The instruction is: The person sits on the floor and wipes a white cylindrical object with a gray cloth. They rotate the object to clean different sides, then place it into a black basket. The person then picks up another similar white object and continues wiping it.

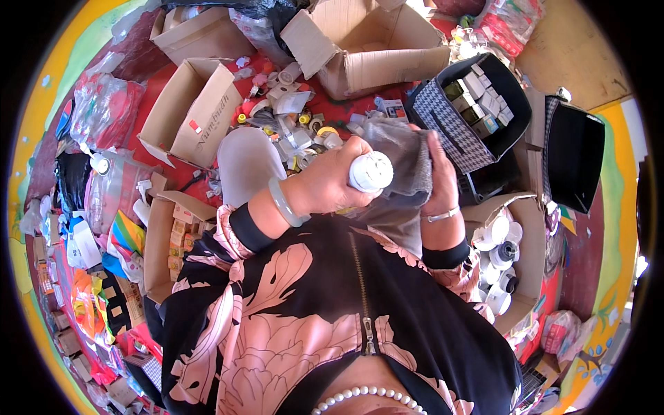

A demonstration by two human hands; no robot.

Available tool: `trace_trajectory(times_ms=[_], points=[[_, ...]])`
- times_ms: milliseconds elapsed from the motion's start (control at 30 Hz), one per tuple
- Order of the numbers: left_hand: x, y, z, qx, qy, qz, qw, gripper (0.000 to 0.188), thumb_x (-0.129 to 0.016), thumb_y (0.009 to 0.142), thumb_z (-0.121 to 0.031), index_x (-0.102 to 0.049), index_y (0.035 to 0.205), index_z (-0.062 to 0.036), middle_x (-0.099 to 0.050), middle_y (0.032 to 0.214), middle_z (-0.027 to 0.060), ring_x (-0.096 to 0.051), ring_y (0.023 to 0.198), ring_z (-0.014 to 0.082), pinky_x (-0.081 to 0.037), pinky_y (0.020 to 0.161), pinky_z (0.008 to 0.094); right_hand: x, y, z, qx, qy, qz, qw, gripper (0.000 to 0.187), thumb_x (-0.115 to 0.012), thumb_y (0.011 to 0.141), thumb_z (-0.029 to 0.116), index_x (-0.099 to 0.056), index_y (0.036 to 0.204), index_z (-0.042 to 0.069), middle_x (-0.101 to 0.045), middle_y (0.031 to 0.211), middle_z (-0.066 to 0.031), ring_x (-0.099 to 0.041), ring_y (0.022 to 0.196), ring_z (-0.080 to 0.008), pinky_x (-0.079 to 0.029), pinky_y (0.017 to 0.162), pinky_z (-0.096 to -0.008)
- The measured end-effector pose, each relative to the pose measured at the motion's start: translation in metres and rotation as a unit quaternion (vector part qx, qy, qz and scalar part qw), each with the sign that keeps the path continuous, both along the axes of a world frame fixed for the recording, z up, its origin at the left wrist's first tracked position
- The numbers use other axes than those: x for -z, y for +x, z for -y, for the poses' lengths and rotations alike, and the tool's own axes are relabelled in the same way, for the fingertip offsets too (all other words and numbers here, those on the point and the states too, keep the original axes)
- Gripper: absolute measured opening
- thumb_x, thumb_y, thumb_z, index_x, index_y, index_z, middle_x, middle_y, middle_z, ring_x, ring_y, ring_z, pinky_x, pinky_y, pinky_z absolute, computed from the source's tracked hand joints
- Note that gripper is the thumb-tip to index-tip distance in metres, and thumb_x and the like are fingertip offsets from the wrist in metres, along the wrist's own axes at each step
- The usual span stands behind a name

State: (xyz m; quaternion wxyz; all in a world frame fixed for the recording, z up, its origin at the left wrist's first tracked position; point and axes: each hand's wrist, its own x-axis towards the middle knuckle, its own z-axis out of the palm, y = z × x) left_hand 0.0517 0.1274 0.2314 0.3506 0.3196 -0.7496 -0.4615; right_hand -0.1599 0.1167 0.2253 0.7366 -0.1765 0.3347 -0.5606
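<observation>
My left hand (pixel 321 178), with a pale bangle at its wrist, is wrapped round a white round-topped container (pixel 371 172), probably a bottle. Its top faces up, and the fingers hide most of its body. Just to the right, a grey cloth (pixel 399 159) hangs over my right hand (pixel 443 181). The right thumb side shows at the cloth's edge while the other fingers are mostly behind it. Cloth and container are close together; whether they touch is hard to see. Beyond my hands lies a pile of small caps, jars and bottles (pixel 297 135) on a red surface.
Open cardboard boxes (pixel 373 72) stand ahead, with another cardboard box (pixel 190 114) at far left. A houndstooth bin (pixel 443 142) at right holds small boxes. White containers (pixel 499 252) fill a carton near my right elbow. Orange packs (pixel 181 232) sit in a box by my left elbow.
</observation>
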Motion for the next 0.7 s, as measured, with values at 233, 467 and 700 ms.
trace_trajectory(times_ms=[233, 467, 700], points=[[0.008, 0.020, 0.006, 0.066, 0.186, -0.118, 0.973, 0.063, -0.081, 0.067, -0.019, -0.050, 0.120, -0.0043, -0.058, 0.105, 0.0025, -0.054, 0.096, 0.0129, -0.041, 0.089, 0.0289, -0.030, -0.001, -0.007, -0.002, -0.096, 0.053, 0.994, 0.044, -0.037, 0.098, 0.030, -0.043, 0.127, -0.003, -0.051, 0.123, -0.0212, -0.052, 0.112, -0.0300, -0.042, 0.097, -0.0396], [0.007, 0.016, 0.004, 0.211, 0.328, -0.169, 0.905, 0.053, -0.075, 0.072, -0.016, -0.053, 0.118, -0.0047, -0.062, 0.099, 0.0056, -0.058, 0.095, 0.0170, -0.043, 0.089, 0.0326, -0.054, 0.024, -0.016, -0.132, -0.390, -0.227, 0.883, 0.053, -0.051, 0.090, 0.040, -0.046, 0.123, -0.001, -0.053, 0.124, -0.0166, -0.047, 0.119, -0.0288, -0.030, 0.105, -0.0408], [-0.008, -0.002, -0.008, 0.183, 0.107, -0.031, 0.977, 0.053, -0.074, 0.063, -0.012, -0.054, 0.113, -0.0080, -0.055, 0.111, 0.0078, -0.052, 0.106, 0.0208, -0.042, 0.089, 0.0332, -0.051, 0.035, -0.010, -0.256, -0.522, -0.311, 0.751, 0.028, -0.059, 0.080, 0.024, -0.062, 0.097, 0.003, -0.062, 0.105, -0.0183, -0.051, 0.115, -0.0365, -0.031, 0.103, -0.0495]])
